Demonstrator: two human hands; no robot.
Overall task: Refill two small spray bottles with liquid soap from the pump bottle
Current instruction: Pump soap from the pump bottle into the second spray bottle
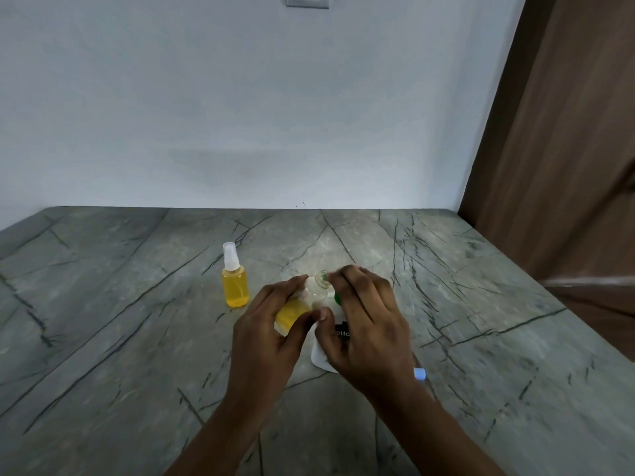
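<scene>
far edge: the grey veined counter (137,304) ends at a pale wall (240,115), well beyond the bottles.
right edge: a brown wooden panel (567,166) stands along the counter's far right side, well apart from the hands.
open room: bare counter lies to the left, to the right and on the near side of the hands. the far strip between the bottles and the wall is bare too.
capped spray bottle (235,280): stands upright on the counter, just left of and beyond the left hand, apart from it. its white spray top is on and yellow liquid fills most of its body.
open spray bottle (311,297): off the counter and tilted, its uncapped clear neck pointing up and to the right. yellow liquid sits in its lower, near-left end, and the upper part looks clear.
pump bottle (323,357): white, with a dark label and a bit of green showing. it stands on the counter, mostly hidden under the right hand, and its fill level cannot be seen.
left hand (271,331): fingers and thumb wrapped round the open spray bottle, gripping its body at the scene's middle.
right hand (367,324): fingers curled down over the pump bottle's top, thumb against its left side, gripping it. its fingertips are just beside the open spray bottle's neck.
small pale object (420,373): lies on the counter just right of the right wrist, too blurred to identify.
</scene>
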